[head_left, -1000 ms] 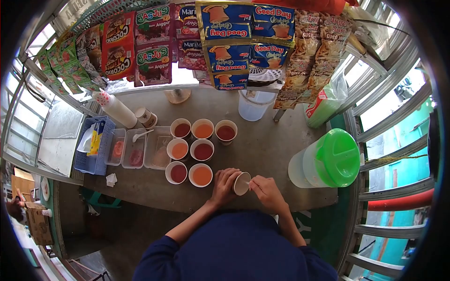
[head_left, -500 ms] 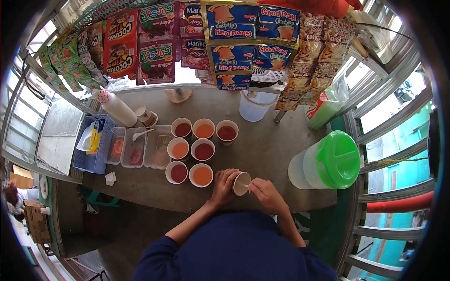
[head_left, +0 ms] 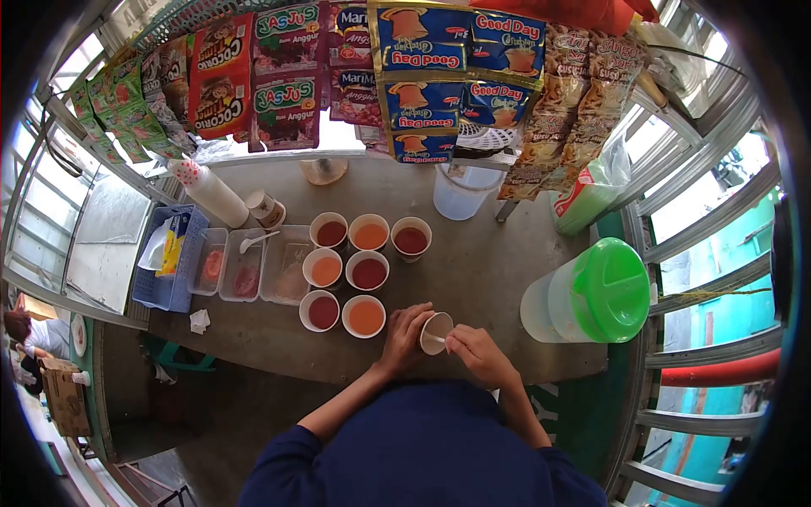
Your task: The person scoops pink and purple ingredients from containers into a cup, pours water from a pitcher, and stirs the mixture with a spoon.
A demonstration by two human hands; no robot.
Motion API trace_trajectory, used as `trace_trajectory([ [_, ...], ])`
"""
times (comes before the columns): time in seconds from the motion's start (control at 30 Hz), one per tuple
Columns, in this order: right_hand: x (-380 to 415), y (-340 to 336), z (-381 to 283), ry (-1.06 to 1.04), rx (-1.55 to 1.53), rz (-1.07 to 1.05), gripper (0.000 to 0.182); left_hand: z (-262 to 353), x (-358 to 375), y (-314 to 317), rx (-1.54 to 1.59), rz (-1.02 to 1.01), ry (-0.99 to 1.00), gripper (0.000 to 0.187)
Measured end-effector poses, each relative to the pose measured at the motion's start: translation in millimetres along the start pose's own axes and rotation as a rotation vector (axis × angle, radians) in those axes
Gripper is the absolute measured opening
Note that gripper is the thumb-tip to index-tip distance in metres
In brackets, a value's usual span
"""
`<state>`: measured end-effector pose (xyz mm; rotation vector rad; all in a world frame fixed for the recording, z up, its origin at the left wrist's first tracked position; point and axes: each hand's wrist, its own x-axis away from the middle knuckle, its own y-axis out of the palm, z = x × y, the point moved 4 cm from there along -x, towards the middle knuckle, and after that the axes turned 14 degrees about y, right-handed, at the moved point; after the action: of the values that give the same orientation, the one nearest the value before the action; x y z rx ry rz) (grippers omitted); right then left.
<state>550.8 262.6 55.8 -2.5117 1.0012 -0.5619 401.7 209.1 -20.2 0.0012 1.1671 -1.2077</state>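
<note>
My left hand [head_left: 406, 340] is wrapped round the side of a paper cup [head_left: 437, 324] near the table's front edge. The cup leans toward me, and its contents look pale. From the right, my right hand [head_left: 475, 351] pinches a white spoon [head_left: 435, 338] whose other end is inside the cup. To the left of my hands stand several cups, some with orange drink [head_left: 366, 317] and some with dark red drink [head_left: 322, 313].
Plastic tubs [head_left: 285, 275] and a blue basket [head_left: 165, 283] sit at the left, near stacked cups [head_left: 211, 196]. A green-lidded jug [head_left: 596, 291] stands right, a clear bucket [head_left: 460, 193] behind. Drink sachets [head_left: 418, 76] hang overhead. Another person [head_left: 42, 336] shows far left.
The spoon in my right hand has shifted inside the cup, and more of it shows now. My left hand stays round the cup. The camera view has moved slightly.
</note>
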Motion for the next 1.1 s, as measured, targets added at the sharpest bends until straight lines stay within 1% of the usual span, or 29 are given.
trace_trajectory([
  [0.07,2,-4,-8,0.022,0.116,0.086,0.025,0,3,2,0.006,0.003,0.011,0.071],
  [0.2,2,-5,-9,0.020,0.122,0.031,0.026,-2,5,2,0.014,0.001,-0.008,0.070],
  [0.27,2,-4,-7,0.080,-0.136,-0.015,0.025,-3,6,2,0.008,-0.003,-0.003,0.070],
  [0.3,2,-5,-6,0.081,-0.136,-0.012,0.025,-4,6,2,0.013,0.047,0.017,0.071],
  [0.33,3,-7,-6,0.054,-0.005,0.035,0.024,-3,6,1,0.018,0.097,0.036,0.073],
  [0.37,3,-8,-7,0.024,0.127,0.080,0.024,-4,5,1,0.018,0.098,0.037,0.073],
  [0.4,2,-9,-7,0.020,0.128,0.079,0.024,-4,5,1,0.016,0.103,0.041,0.075],
  [0.47,2,-7,-6,0.015,-0.113,-0.041,0.023,-4,7,0,0.010,0.105,0.044,0.076],
  [0.5,2,-7,-6,0.016,-0.113,-0.040,0.023,-3,8,0,-0.002,0.088,0.031,0.079],
  [0.57,2,-8,-5,0.012,0.070,0.082,0.024,-2,9,2,-0.012,0.072,0.019,0.082],
  [0.6,2,-9,-5,0.010,0.071,0.082,0.024,-2,9,2,-0.006,0.067,0.012,0.083],
  [0.67,1,-8,-5,0.008,-0.048,-0.016,0.024,-3,10,1,-0.004,0.062,0.004,0.085],
  [0.7,2,-7,-7,0.008,-0.050,-0.016,0.024,-2,10,1,-0.008,0.050,0.000,0.086],
  [0.77,3,-9,-11,-0.007,0.120,0.094,0.024,-1,9,0,-0.008,0.038,-0.004,0.087],
  [0.8,4,-10,-10,-0.007,0.120,0.095,0.024,1,4,-3,0.016,0.039,-0.005,0.087],
  [0.87,3,-9,-5,0.012,0.043,-0.014,0.025,2,2,-4,0.036,0.043,-0.006,0.087],
  [0.9,3,-9,-7,0.010,0.042,-0.014,0.025,2,2,-4,0.049,0.032,-0.006,0.088],
  [0.97,4,-9,-10,0.075,-0.139,-0.073,0.024,2,3,-3,0.064,0.017,-0.004,0.088],
  [1.03,3,-7,-14,0.048,-0.176,-0.039,0.023,1,4,-1,0.074,-0.001,-0.027,0.087],
  [1.1,2,-7,-16,0.017,-0.212,-0.010,0.023,0,4,1,0.078,0.020,-0.006,0.087],
])
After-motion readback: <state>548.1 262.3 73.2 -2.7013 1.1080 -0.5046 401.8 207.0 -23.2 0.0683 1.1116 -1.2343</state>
